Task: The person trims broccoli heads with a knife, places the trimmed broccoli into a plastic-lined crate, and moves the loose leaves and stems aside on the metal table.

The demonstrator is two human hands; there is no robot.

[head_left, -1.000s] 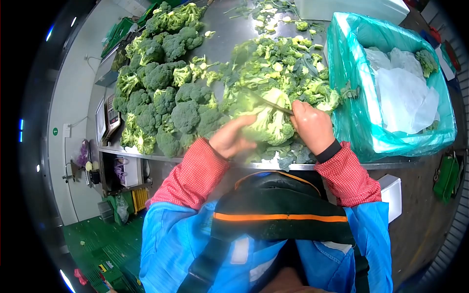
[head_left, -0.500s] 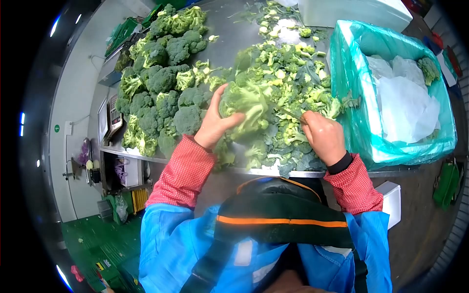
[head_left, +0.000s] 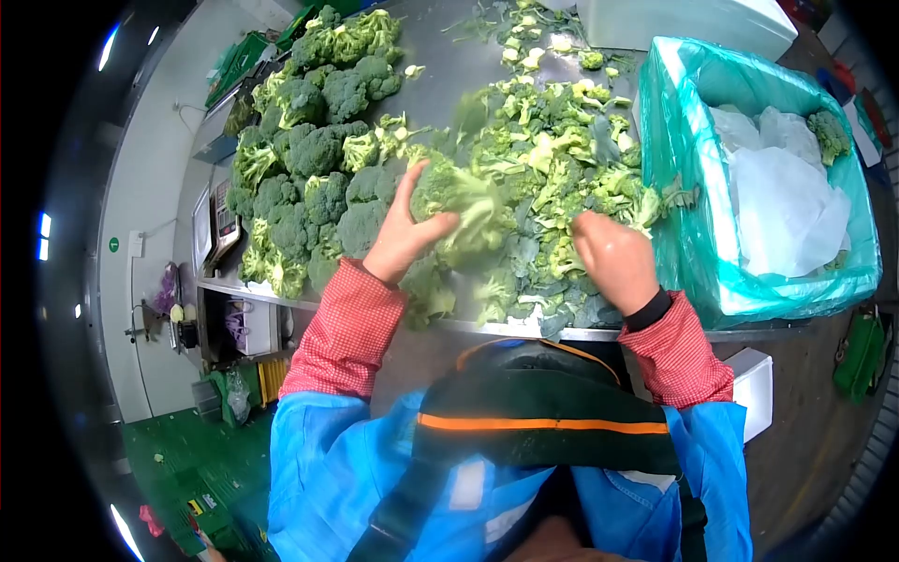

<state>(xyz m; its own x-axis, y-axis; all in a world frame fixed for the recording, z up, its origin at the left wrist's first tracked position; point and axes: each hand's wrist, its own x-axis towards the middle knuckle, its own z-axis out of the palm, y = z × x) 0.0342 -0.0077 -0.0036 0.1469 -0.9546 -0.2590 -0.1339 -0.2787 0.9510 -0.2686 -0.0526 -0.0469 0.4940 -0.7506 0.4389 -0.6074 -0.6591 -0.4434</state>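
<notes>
Broccoli head (head_left: 468, 199) — in the left hand (head_left: 403, 236)

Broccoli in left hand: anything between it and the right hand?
Nothing visible blocks the gap between the broccoli in the left hand and the right hand. Trimmings lie on the table, below that gap. Blur could hide something thin.

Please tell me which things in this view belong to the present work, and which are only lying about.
Likely part of the work:
left hand, holding a blurred broccoli head
right hand, curled, contents unclear
heaped broccoli
loose pieces

Probably only lying about:
scale, at left
white box, beyond the table edge
purple bundle
</notes>
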